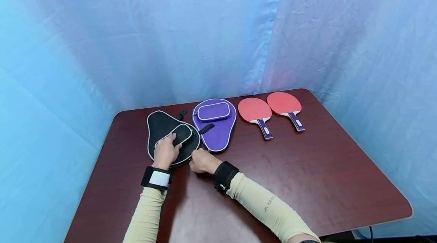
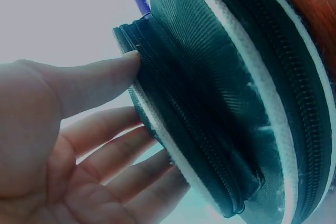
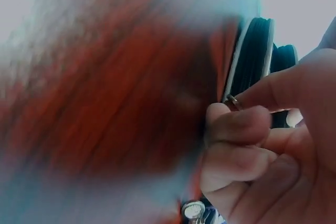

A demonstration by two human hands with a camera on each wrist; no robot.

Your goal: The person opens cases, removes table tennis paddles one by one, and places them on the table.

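A black table tennis paddle case [image 1: 158, 124] with white piping lies flat at the left of the table. On its small zipped pocket [image 1: 183, 133] rests my left hand [image 1: 165, 152], fingers spread over the top. In the left wrist view, the thumb touches the edge of the pocket beside its zipper [image 2: 184, 111]. My right hand [image 1: 203, 161] is at the case's near right edge, fingers curled. Between its thumb and forefinger it pinches a small metal zipper pull [image 3: 232, 100], mostly covered by the fingertips.
Right beside the black case lies a purple paddle case [image 1: 220, 133], with a black strap [image 1: 206, 128] across its left side. Farther right are two red paddles [image 1: 254, 109] [image 1: 284, 102] with purple handles. Blue curtains [image 1: 191, 38] hang behind the table [image 1: 307, 174].
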